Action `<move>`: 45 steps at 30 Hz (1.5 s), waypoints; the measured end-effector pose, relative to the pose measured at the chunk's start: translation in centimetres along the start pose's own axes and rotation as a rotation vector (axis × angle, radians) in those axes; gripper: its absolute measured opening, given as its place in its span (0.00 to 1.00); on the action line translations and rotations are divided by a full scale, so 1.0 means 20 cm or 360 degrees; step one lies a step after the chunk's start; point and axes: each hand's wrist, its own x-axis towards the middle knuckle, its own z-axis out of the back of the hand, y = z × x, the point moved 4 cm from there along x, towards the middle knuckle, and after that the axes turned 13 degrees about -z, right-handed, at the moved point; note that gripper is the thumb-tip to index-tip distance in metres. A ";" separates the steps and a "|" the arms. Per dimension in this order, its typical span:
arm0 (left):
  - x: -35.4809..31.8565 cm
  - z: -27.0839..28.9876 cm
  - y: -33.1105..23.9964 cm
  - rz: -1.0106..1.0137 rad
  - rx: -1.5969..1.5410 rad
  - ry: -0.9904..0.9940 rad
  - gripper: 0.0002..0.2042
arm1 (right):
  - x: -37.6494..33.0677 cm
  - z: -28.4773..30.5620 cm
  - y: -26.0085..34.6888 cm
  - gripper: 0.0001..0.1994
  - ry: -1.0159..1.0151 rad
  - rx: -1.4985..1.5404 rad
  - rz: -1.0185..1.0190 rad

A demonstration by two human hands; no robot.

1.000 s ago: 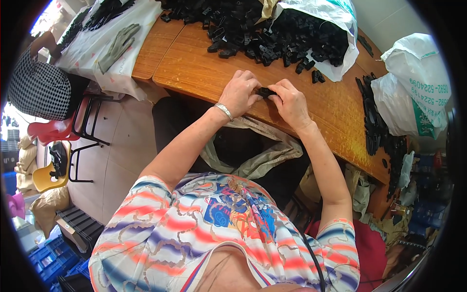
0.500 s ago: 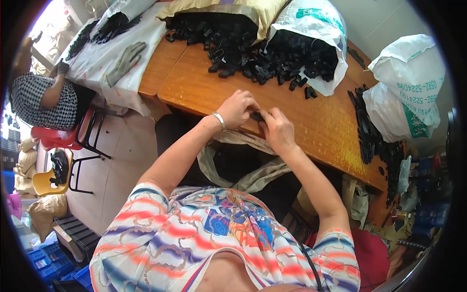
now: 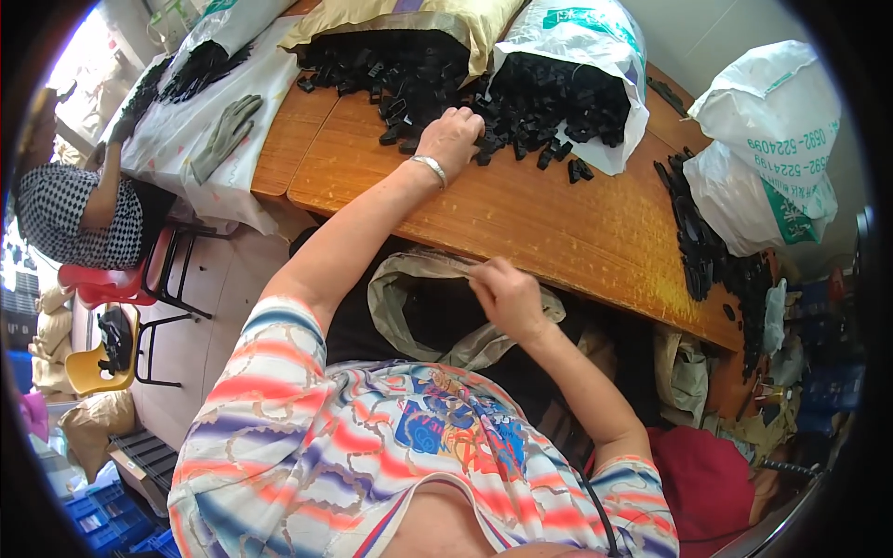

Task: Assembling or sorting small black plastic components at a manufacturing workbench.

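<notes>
My left hand (image 3: 452, 144) is stretched over the table to the near edge of a heap of small black plastic parts (image 3: 526, 135). Its fingers curl down among the parts; the fingertips are hidden, so what they grip cannot be made out. My right hand (image 3: 510, 296) hangs just off the table's front edge, above the rim of an open beige sack (image 3: 389, 321) at my lap. Its fingers are bent together, and anything in them is out of sight. The sack's inside looks dark.
The heap spills from a tan sack (image 3: 484, 42) and a white sack (image 3: 635, 116) on the wooden table (image 3: 372, 191). Long black strips (image 3: 693, 246) and another white bag (image 3: 767, 139) lie right. A grey glove (image 3: 226, 139) rests left, near a seated person (image 3: 79, 219).
Earlier both hands met over the table edge around a small dark part. My left hand has since moved forward to the heap, and my right hand has dropped back toward the lap sack.
</notes>
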 end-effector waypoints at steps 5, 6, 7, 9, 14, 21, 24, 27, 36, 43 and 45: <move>-0.14 0.06 -0.17 -0.0080 -0.0141 -0.0004 0.10 | 0.20 0.19 -0.17 0.04 -0.0233 -0.0071 -0.0078; -0.19 0.07 -0.20 -0.0099 -0.0158 0.0077 0.10 | 0.25 0.21 -0.22 0.04 -0.0252 -0.0115 -0.0133; -0.22 0.06 -0.23 -0.0125 -0.0182 0.0158 0.10 | 0.31 0.23 -0.28 0.04 -0.0300 -0.0160 -0.0130; -0.26 0.06 -0.24 -0.0105 -0.0232 0.0230 0.10 | 0.43 0.25 -0.33 0.05 -0.0353 -0.0214 -0.0137; -0.32 0.04 -0.25 -0.0156 -0.0245 0.0158 0.10 | 0.70 0.26 -0.46 0.08 -0.0325 -0.0461 -0.0134; -0.41 0.05 -0.26 -0.0062 -0.0361 -0.0116 0.13 | 0.91 0.18 -0.46 0.12 -0.0266 -0.0670 -0.0657; -0.40 0.04 -0.26 -0.0033 -0.0427 -0.0165 0.13 | 0.90 0.16 -0.48 0.14 -0.0314 -0.0652 -0.0790; -0.41 0.04 -0.25 -0.0028 -0.0438 -0.0180 0.15 | 0.84 0.19 -0.53 0.12 -0.0279 -0.0592 -0.0780; -0.42 0.05 -0.21 0.0082 -0.0429 -0.0187 0.17 | 0.57 0.20 -0.48 0.10 -0.0205 0.0064 -0.0608; -0.42 0.02 -0.20 0.0121 -0.0358 -0.0116 0.11 | 0.53 0.20 -0.32 0.09 -0.0102 -0.0137 -0.0467; -0.42 0.02 -0.19 0.0140 -0.0377 -0.0073 0.10 | 0.52 0.20 -0.16 0.10 0.0004 0.0023 -0.0326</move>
